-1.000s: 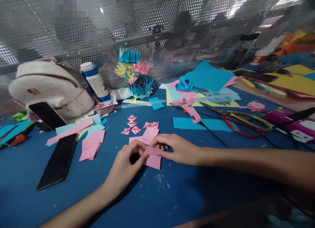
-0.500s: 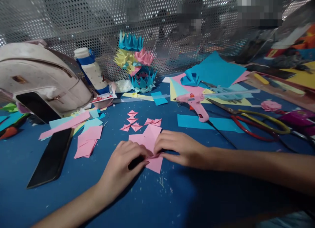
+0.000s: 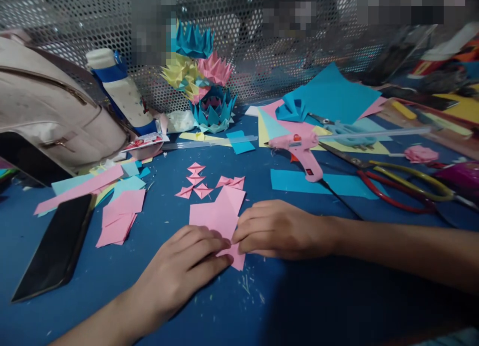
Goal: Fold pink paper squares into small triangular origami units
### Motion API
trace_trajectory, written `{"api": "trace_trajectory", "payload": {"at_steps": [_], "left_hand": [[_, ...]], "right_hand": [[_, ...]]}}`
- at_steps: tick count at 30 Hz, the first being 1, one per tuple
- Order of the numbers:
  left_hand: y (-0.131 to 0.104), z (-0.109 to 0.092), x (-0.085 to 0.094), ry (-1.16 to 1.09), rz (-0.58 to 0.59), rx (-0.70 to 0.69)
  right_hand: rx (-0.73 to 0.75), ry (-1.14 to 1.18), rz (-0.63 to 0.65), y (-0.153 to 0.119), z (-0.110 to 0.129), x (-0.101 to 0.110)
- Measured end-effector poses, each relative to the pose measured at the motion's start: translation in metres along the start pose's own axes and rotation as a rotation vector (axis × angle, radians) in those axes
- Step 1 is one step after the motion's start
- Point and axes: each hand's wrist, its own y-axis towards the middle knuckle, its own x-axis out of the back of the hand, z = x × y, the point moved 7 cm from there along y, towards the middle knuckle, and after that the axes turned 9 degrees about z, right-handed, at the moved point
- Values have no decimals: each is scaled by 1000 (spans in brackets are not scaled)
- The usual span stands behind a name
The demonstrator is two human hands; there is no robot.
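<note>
Several pink paper sheets [image 3: 215,214] lie on the blue table in front of me. My left hand [image 3: 194,259] is closed over their lower left, thumb and fingers pressed together on pink paper. From the right, my right hand [image 3: 271,229] meets it with curled fingers, its fingertips pressing the same paper. The folded piece between the hands is mostly hidden by my fingers. Just beyond lie several small folded pink triangles [image 3: 195,178], with others [image 3: 230,182] to their right.
A pink glue gun [image 3: 297,144] and red-and-yellow-handled scissors [image 3: 402,179] lie at the right. At left are a phone [image 3: 56,246], pink paper pieces [image 3: 121,216], a bottle [image 3: 119,91] and a backpack [image 3: 52,106]. Paper flowers [image 3: 213,111] stand at the back.
The pinched, folded pink paper has gone down flat under my fingers. My right hand's fingers have closed over it, and the left thumb has come nearer the other fingers. The view has shifted slightly.
</note>
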Motion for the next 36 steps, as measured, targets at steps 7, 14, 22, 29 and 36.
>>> {"api": "trace_trajectory", "payload": {"at_steps": [7,14,22,29,36], "left_hand": [[4,-1,0,3,6,31],[8,-5,2,100,-4,-19],[7,-7,3,156,2,-55],[5,-5,0,153,26,-49],[7,-7,3,169,35,-82]], "right_hand": [[22,29,14,-3,-4,-3],[30,28,5,-3,-4,-2],[26,56,33,-2,-4,-2],[21,54,39,-3,-6,-5],[16,24,44,-3,-5,-5]]}}
